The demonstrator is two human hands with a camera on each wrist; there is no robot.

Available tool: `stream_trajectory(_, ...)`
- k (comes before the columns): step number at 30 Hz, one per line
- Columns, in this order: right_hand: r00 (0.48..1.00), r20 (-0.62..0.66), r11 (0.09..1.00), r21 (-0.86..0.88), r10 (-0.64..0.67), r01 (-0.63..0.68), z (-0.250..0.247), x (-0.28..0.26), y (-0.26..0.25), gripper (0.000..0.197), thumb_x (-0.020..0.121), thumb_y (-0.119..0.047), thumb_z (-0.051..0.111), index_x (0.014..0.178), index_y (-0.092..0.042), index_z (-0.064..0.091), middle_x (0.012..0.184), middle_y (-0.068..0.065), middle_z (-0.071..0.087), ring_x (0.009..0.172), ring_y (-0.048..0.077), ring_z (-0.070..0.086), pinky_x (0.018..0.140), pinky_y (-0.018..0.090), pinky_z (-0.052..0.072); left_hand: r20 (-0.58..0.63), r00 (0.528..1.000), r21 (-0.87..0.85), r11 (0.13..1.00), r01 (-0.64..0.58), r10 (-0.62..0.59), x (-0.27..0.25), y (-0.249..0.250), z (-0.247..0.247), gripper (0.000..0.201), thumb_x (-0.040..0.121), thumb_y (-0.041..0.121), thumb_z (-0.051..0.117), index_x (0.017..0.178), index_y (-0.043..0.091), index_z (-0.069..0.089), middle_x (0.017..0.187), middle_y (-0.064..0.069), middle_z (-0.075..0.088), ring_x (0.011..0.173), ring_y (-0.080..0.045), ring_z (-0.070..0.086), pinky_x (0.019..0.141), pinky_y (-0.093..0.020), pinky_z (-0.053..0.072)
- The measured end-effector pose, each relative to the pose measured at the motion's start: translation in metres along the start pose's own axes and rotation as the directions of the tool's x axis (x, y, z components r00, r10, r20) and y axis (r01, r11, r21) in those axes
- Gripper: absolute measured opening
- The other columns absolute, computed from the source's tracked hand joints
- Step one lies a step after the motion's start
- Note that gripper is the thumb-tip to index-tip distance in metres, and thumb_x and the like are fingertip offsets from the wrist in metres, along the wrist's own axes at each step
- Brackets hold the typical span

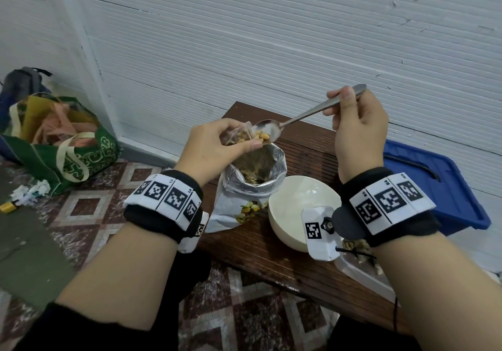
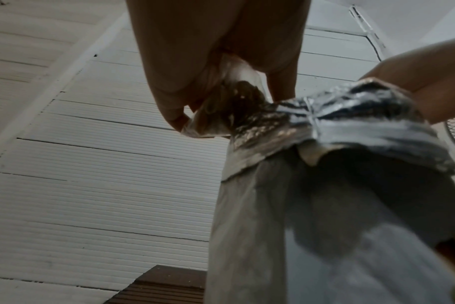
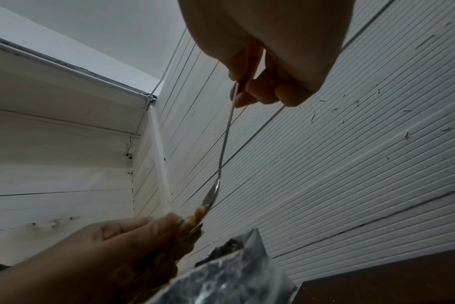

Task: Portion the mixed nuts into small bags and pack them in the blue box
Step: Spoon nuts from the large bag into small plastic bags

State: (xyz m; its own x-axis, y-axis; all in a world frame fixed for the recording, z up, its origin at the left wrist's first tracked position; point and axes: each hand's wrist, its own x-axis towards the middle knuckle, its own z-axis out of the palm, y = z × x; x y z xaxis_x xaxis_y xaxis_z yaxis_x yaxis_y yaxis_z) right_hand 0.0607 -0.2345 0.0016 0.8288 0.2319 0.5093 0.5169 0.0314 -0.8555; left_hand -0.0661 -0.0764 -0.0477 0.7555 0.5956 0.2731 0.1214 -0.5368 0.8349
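- Left hand (image 1: 214,149) pinches small bag (image 1: 240,135) open above foil pouch (image 1: 252,185).
- Right hand (image 1: 358,130) grips spoon (image 1: 304,115), nuts (image 1: 262,136) at bag mouth.
- Blue box (image 1: 434,187) far right.

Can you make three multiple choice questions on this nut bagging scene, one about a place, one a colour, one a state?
1. Where does the big foil pouch of mixed nuts stand?
A. on the tiled floor
B. on the brown wooden bench, left of the white ceramic bowl
C. inside the box

2. What colour is the plastic storage box?
A. blue
B. red
C. yellow

3. What state is the metal spoon in?
A. lying in the bowl
B. resting on the bench
C. gripped by the right hand, tipping nuts into the small clear plastic bag held by the left hand

Answers: B, the pouch stands beside the bowl; A, its lid is blue; C, the spoon's bowl meets the bag's mouth.
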Motion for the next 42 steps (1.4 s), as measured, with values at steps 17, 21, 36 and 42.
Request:
stream_trajectory(17, 0.992, 0.127, 0.912, -0.409, 0.024, 0.03, 0.01, -0.037, 0.02, 0.026, 0.098, -0.025, 0.05, 0.085, -0.012, 0.069, 0.061, -0.007, 0.055, 0.052, 0.002, 0.049, 0.051, 0.012, 0.034, -0.03, 0.999, -0.228, 0.973, -0.027, 0.021, -0.004, 0.007, -0.009, 0.026, 0.075, 0.039, 0.076, 0.099, 0.037, 0.068, 0.095, 0.017, 0.069, 0.087, 0.014, 0.06, 0.071, -0.002, 0.043)
stream_trajectory(21, 0.975, 0.215, 0.867, -0.494, 0.053, 0.062, 0.018, -0.051, 0.034, 0.03, 0.098, -0.03, 0.05, 0.083, -0.01, 0.065, 0.068, 0.004, 0.06, 0.063, 0.016, 0.052, 0.06, 0.028, 0.033, -0.044, 0.998, -0.268, 0.962, -0.056, 0.046, -0.008, 0.008, -0.008, 0.034, 0.066, 0.049, 0.073, 0.098, 0.036, 0.07, 0.098, 0.012, 0.071, 0.092, 0.004, 0.064, 0.076, -0.008, 0.047)
stream_trajectory(36, 0.974, 0.15, 0.958, -0.259, 0.168, -0.125, -0.014, -0.048, 0.012, 0.022, 0.096, -0.041, 0.05, 0.091, -0.024, 0.064, 0.083, -0.007, 0.063, 0.077, -0.002, 0.054, 0.07, 0.018, 0.042, -0.028, 0.992, -0.287, 0.949, -0.128, 0.125, -0.023, 0.046, 0.005, 0.024, 0.076, 0.035, 0.077, 0.099, 0.032, 0.07, 0.096, 0.01, 0.072, 0.093, -0.001, 0.064, 0.083, -0.018, 0.051)
stream_trajectory(42, 0.962, 0.105, 0.966, -0.085, 0.251, -0.243, -0.052, -0.039, -0.008, 0.036, 0.093, -0.04, 0.055, 0.069, -0.021, 0.073, 0.062, -0.01, 0.067, 0.074, 0.009, 0.063, 0.071, 0.028, 0.046, 0.041, 0.977, -0.373, 0.91, -0.18, 0.21, -0.035, 0.077, 0.042, 0.016, 0.082, 0.027, 0.073, 0.095, 0.033, 0.068, 0.091, 0.018, 0.071, 0.09, 0.005, 0.064, 0.08, -0.012, 0.049)
